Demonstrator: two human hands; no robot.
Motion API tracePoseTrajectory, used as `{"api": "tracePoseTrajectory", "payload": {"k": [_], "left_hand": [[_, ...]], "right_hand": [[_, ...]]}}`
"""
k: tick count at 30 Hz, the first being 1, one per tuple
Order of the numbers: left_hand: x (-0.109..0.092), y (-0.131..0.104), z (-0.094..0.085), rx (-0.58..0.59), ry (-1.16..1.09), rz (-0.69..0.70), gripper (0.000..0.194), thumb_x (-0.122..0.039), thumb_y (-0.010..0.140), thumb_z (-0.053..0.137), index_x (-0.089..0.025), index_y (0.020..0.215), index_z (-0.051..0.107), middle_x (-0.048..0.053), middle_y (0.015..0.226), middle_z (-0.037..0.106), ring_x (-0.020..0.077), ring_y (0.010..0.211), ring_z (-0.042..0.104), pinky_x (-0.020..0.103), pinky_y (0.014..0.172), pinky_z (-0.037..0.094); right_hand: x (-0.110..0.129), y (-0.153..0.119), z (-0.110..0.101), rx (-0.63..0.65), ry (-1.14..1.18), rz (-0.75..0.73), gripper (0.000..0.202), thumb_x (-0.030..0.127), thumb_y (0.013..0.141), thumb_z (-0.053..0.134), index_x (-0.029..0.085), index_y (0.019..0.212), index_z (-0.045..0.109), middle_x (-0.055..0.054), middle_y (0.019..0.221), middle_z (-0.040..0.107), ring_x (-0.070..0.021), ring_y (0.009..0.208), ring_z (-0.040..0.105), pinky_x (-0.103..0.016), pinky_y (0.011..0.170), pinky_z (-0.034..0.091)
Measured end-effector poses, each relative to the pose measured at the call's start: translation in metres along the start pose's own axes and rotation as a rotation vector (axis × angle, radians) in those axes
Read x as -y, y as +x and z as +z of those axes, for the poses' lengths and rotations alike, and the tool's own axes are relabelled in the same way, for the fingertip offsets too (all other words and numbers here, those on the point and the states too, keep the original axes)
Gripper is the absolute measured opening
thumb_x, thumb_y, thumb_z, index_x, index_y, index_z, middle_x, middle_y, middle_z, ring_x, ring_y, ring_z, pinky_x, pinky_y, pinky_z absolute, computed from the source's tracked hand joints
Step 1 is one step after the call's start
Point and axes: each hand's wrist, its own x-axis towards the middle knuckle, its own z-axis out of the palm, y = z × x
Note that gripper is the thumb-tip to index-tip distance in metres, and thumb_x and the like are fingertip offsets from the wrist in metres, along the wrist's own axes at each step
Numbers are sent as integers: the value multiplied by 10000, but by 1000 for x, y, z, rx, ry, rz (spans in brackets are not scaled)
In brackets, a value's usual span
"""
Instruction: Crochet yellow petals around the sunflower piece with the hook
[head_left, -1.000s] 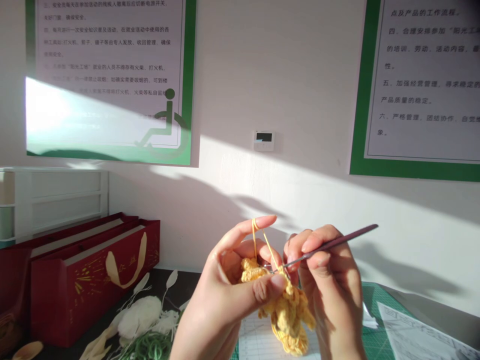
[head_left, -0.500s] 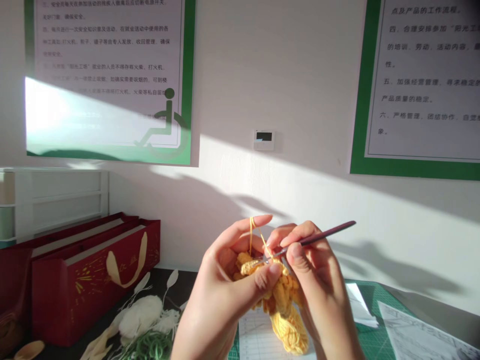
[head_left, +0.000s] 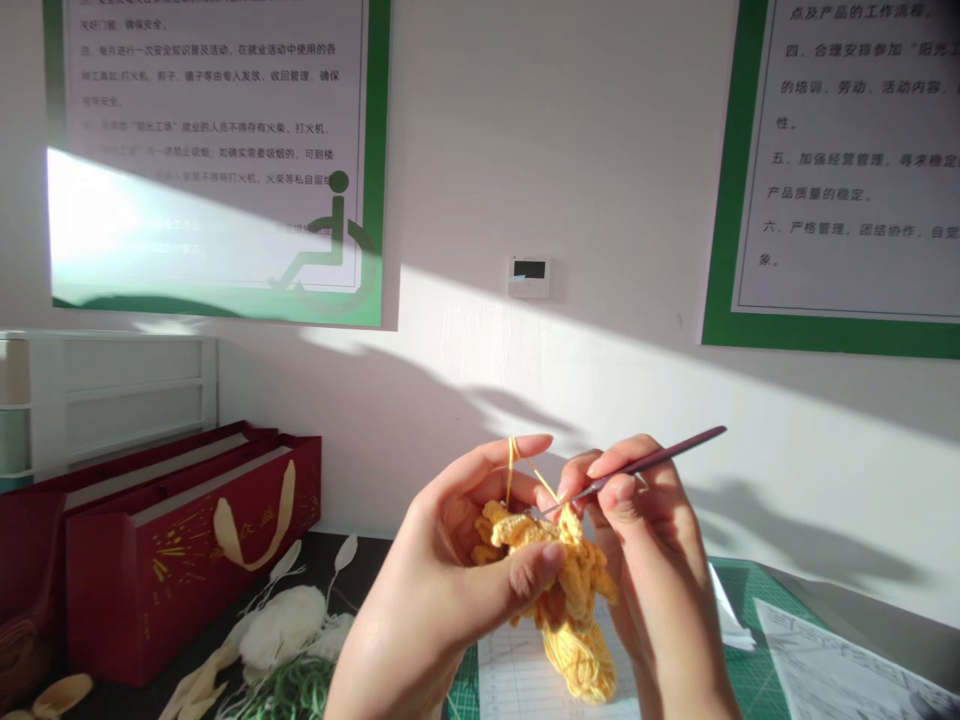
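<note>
My left hand point(head_left: 465, 560) pinches a bumpy yellow crocheted piece point(head_left: 574, 580) between thumb and fingers. A strand of yellow yarn loops over its raised index finger and runs down to the hook. In my right hand point(head_left: 645, 540) is a dark purple crochet hook point(head_left: 652, 460), slanting up to the right, its metal tip at the top of the yellow piece. A ball of yellow yarn point(head_left: 581, 665) shows just below the crocheted piece, above a printed sheet point(head_left: 514, 670).
Red gift bags point(head_left: 195, 550) stand at the left before a white drawer unit point(head_left: 135, 400). White yarn point(head_left: 281, 630) and green yarn point(head_left: 296, 690) lie beside them. Papers point(head_left: 840, 665) rest on a green cutting mat point(head_left: 750, 590) at the right. Posters and a thermostat point(head_left: 529, 278) hang on the wall.
My right hand and the hook have shifted slightly right and up, away from my left thumb. More of the yellow piece's top shows, and the view has moved slightly.
</note>
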Motion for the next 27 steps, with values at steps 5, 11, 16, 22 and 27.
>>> {"api": "tracePoseTrajectory", "payload": {"k": [5,11,16,22,27], "left_hand": [[1,1,0,24,-8,33,506,-149,711,897,-164,1180,710,12,875,698,83,622,630,168,537,529],[7,3,-8,126,-83,23,530,-101,705,894,-181,1195,708,21,903,722,97,635,656,176,549,553],[3,-1,-2,52,-24,42,524,-134,690,916,-170,1174,717,18,879,722,81,649,639,155,581,528],[0,-5,5,-8,29,55,543,-187,685,928,-208,1186,718,4,862,695,77,637,612,155,568,503],[0,-5,9,-100,48,25,497,-229,693,922,-202,1151,730,-3,809,653,87,615,581,167,523,468]], "right_hand": [[1,2,-8,70,-16,-83,138,397,979,613,271,953,564,13,827,680,-138,732,560,-282,728,435],[4,3,-15,120,-53,-173,122,389,1008,568,275,972,546,4,808,698,-146,778,580,-264,714,443],[4,5,-17,153,-72,-269,93,367,1026,538,281,988,538,7,793,705,-144,771,611,-259,688,472],[7,-3,-9,65,-107,-254,70,350,1007,575,289,978,560,-11,857,728,-169,763,680,-279,620,500],[10,-9,1,24,-130,-236,53,336,1003,580,308,958,576,10,844,733,-130,621,625,-259,553,509]]}}
